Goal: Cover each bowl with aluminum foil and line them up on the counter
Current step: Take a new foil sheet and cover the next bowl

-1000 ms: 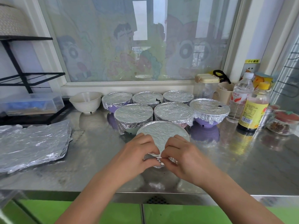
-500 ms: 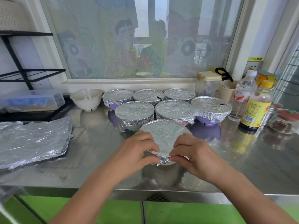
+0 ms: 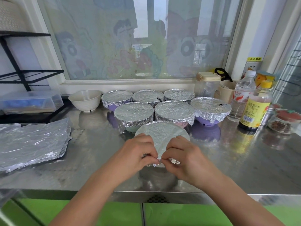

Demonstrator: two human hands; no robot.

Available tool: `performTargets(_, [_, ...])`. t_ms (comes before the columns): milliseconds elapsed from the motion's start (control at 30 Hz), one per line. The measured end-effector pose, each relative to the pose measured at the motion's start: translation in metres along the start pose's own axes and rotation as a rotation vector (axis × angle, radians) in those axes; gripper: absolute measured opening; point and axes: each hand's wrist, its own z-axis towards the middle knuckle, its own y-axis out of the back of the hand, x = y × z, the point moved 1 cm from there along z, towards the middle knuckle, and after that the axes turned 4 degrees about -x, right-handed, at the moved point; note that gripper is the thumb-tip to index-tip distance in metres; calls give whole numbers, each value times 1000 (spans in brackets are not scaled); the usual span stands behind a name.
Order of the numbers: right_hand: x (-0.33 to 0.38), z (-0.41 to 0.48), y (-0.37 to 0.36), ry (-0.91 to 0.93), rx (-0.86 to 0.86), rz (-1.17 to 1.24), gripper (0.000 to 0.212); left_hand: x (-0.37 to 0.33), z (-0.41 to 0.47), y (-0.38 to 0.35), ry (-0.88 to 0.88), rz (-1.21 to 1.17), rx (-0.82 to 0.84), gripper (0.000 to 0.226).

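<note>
A foil-covered bowl sits near the front of the steel counter. My left hand and my right hand both pinch the crumpled foil at its near rim, fingertips almost touching. Behind it stand several foil-covered bowls in two rows, such as one in the front row and one at the right. An uncovered white bowl stands at the left end of the back row. Loose foil sheets lie flat on the counter to the left.
Bottles, a cup, a clear jar and small glass dishes crowd the back right. A clear plastic box sits under a black wire rack at the left. A window with cartoon stickers backs the counter.
My hands stay on the bowl's near rim and have drawn closer together, pinching the foil edge tighter. The camera has tilted slightly; the other bowls have not moved.
</note>
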Motion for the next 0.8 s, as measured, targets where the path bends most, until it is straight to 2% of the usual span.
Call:
performTargets(67, [0, -1, -1, -8, 0, 28, 9, 1, -2, 3, 5, 4, 3, 25])
performTargets(200, [-19, -9, 18, -61, 45, 82, 28, 9, -9, 12, 9, 7, -18, 23])
performTargets(367, [-27, -13, 21, -64, 78, 109, 22, 5, -8, 6, 3, -2, -64, 24])
performTargets(600, [-17, -9, 12, -31, 34, 74, 15, 1, -8, 1, -35, 40, -47, 23])
performTargets(800, [-13, -6, 11, -31, 60, 63, 16, -2, -7, -4, -39, 96, -53, 29])
